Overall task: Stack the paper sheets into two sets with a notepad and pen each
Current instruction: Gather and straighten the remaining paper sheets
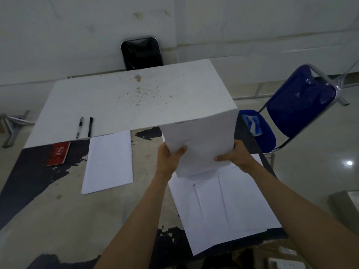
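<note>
Both hands (172, 158) (236, 155) grasp raised sheets (200, 140) | red notepad (58, 153) half-hidden (under white board (126, 101)); second unseen

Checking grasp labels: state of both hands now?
Left hand: closed on the paper bundle.
Right hand: closed on the same bundle.

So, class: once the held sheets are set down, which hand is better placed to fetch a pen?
Probably the left hand: the two black pens lie far left on the white board, and the right hand would have to cross over.
</note>
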A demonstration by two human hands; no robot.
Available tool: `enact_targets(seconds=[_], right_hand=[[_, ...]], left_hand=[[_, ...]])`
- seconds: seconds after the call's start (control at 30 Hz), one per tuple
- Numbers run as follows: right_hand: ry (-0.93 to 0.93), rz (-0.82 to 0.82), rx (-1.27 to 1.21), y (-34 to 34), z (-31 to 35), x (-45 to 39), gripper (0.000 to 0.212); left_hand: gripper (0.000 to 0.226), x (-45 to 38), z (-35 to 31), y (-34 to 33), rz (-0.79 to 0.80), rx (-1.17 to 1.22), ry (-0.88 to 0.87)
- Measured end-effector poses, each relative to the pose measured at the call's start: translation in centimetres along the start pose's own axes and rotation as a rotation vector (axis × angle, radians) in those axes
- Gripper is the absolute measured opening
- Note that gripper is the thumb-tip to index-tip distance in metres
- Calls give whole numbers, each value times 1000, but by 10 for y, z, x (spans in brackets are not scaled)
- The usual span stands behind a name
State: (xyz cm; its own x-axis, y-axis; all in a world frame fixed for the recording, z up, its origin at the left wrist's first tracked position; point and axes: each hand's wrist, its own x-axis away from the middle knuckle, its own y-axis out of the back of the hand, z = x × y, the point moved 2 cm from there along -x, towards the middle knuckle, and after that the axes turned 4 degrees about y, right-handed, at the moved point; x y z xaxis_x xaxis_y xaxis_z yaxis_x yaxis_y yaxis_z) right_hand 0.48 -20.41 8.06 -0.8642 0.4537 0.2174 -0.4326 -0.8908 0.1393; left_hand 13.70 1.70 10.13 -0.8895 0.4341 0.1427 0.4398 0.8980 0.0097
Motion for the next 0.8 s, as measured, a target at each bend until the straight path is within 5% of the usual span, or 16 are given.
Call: enact_targets(seconds=[0.27,0.43,0.57,0.7,0.8], right_hand=[[-120,159,18,10,-9,9,52],[-331,265,-230,27,-20,29,68],[-443,103,-609,23,-53,70,90],[-491,-174,-727,-3,-81,101,40],[-475,-356,-815,-13,-101,117,39]], left_hand=[[45,-22,-18,11,-18,187,125],[53,-17,37,27,-266,320,348],[49,11,103,27,-335,470,560],[51,45,148,15,-343,528,698],[49,69,161,6,-355,540,733]])
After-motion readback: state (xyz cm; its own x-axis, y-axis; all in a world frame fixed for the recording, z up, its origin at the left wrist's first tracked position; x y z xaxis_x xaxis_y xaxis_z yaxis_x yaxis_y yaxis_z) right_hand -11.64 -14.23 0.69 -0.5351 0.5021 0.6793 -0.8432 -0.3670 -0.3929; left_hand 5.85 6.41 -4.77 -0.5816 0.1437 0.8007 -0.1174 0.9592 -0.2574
